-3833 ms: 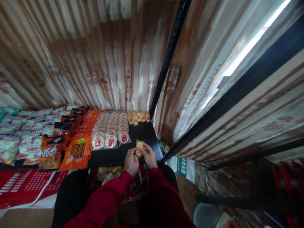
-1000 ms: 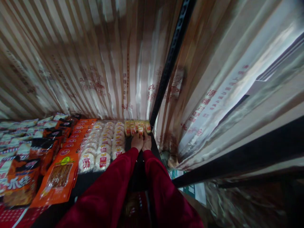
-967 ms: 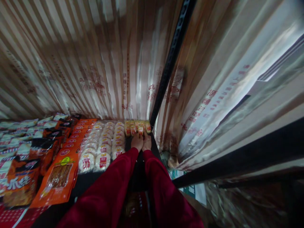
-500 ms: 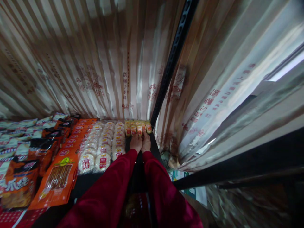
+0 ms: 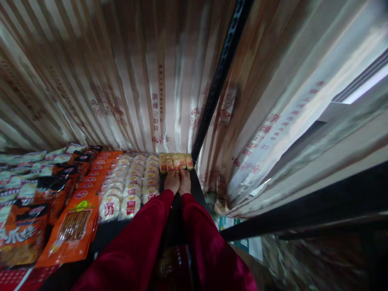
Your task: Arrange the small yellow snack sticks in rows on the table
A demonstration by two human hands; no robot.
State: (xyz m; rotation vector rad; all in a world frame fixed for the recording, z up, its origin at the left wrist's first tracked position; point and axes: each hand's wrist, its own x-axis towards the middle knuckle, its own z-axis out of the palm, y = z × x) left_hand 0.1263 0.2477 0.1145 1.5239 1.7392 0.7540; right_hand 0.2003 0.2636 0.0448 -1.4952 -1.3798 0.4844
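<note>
Small yellow plastic-wrapped packet (image 5: 177, 164) with red label, among similar yellow packets (image 5: 163, 165) at the far corner of a flat black shelf (image 5: 196, 190), left hand (image 5: 171, 182) and right hand (image 5: 184, 184) close together at the packet's near end, finger grip unclear, clear-wrapped round white snacks (image 5: 132, 190) leftward

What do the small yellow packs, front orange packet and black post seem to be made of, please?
Small yellow packs: probably thin, faintly shiny plastic film, given the printed wrapping; blur limits certainty.
Front orange packet: likely glossy plastic, with bright glints and an apparently clear window.
Black post: probably dark-coated metal, given its row of slots.
</note>
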